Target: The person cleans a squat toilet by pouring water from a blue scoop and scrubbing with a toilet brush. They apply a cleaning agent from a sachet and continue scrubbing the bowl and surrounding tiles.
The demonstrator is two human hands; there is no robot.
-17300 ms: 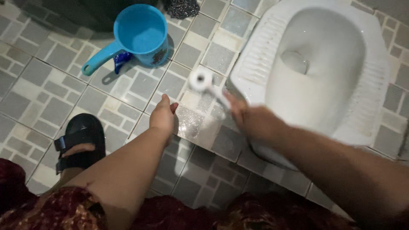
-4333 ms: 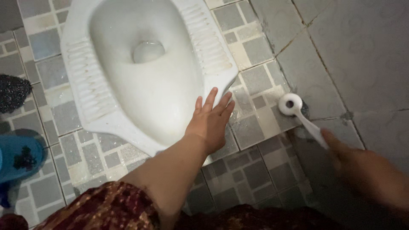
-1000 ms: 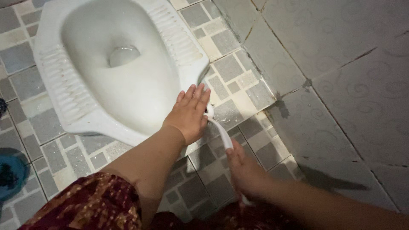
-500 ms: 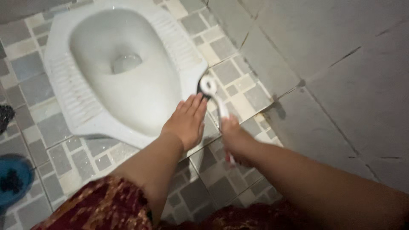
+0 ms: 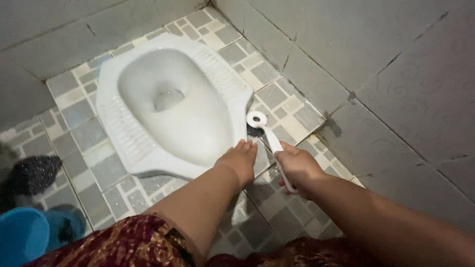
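Observation:
My right hand [image 5: 297, 168] grips the white handle of a toilet brush [image 5: 264, 131]. The brush's round head lies on the floor tiles right beside the near right rim of the white squat toilet [image 5: 128, 143]. My left hand [image 5: 240, 160] rests flat, fingers together, on the toilet's near rim and the tile edge, just left of the brush handle. It holds nothing. The bowl of the toilet is wet and pale, with its drain hole near the middle.
Grey and cream patterned floor tiles [image 5: 287, 106] surround the toilet. Grey wall tiles [image 5: 396, 74] rise at the right and back. A blue plastic dipper [image 5: 22, 237] sits at the lower left, with a dark scrubber [image 5: 32, 175] above it. My red patterned garment [image 5: 128, 244] fills the bottom.
The view has pulled back and shifted, so the whole toilet shows. My right hand has drawn the brush slightly right along the toilet's edge. My left hand stays on the rim.

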